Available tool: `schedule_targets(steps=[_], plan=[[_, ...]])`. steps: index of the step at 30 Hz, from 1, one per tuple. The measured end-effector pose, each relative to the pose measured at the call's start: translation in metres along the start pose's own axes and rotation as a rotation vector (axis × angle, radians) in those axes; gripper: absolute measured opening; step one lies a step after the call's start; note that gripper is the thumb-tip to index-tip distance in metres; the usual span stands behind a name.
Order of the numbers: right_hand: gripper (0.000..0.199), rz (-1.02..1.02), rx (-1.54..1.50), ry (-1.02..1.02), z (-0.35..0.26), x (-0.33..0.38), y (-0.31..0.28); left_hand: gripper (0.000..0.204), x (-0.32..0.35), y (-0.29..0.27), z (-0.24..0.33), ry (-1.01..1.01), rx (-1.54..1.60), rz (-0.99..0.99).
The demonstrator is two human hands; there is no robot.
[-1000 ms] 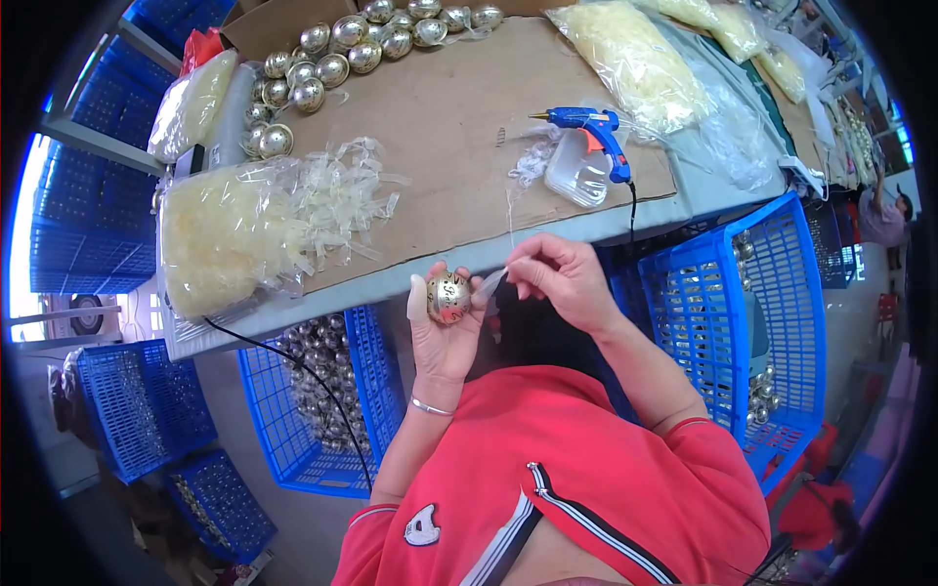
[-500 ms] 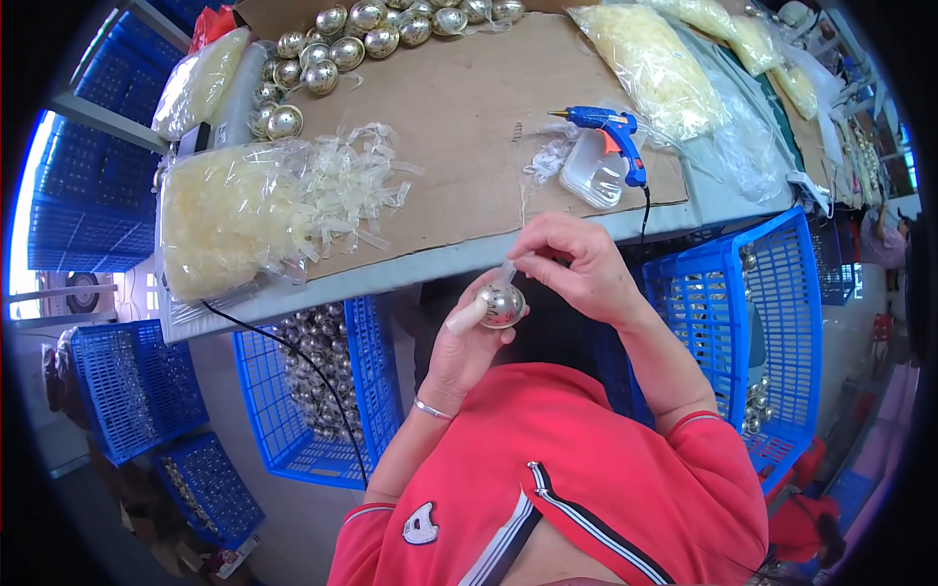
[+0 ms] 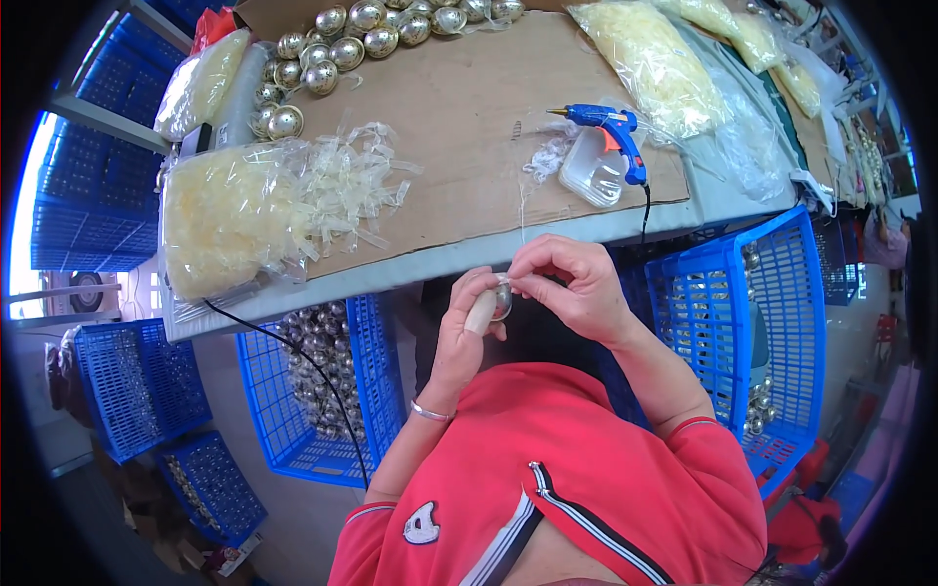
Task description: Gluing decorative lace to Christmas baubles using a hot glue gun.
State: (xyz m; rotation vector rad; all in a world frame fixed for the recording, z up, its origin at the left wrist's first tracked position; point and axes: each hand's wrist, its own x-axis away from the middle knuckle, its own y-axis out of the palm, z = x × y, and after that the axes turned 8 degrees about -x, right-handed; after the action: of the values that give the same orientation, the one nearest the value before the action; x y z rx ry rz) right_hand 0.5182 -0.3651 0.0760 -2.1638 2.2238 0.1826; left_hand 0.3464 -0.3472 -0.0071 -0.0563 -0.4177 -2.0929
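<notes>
Centrally, the right hand (image 3: pixel 572 285) meets a metallic ball (image 3: pixel 503 305) in the left hand (image 3: pixel 465 320).

No words or numbers legible. Small dark printed mark (image 3: pixel 517 129) on brown cardboard (image 3: pixel 449 171), left of blue glue gun (image 3: pixel 608 120): too small to read. White patch (image 3: pixel 422 524) on red shirt (image 3: pixel 586 439), near left: dark-edged emblem, wording unclear. Held gold ball (image 3: pixel 503 305) mostly hidden, print unreadable. Far-left balls (image 3: pixel 347 53): dark markings, blurred.
</notes>
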Motion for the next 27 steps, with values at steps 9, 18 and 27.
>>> schedule_targets(steps=[9,18,27], plan=[[0.007,0.142,0.083,-0.019,0.028,0.020,0.010,0.062,0.001,0.014,0.031,-0.070,0.214,0.043],[0.008,0.206,-0.132,-0.023,0.052,0.023,0.015,0.071,-0.007,0.012,0.032,-0.083,0.442,0.011],[0.005,0.309,0.021,-0.085,0.037,0.022,-0.021,0.085,-0.021,0.031,0.030,-0.003,0.265,0.135]])
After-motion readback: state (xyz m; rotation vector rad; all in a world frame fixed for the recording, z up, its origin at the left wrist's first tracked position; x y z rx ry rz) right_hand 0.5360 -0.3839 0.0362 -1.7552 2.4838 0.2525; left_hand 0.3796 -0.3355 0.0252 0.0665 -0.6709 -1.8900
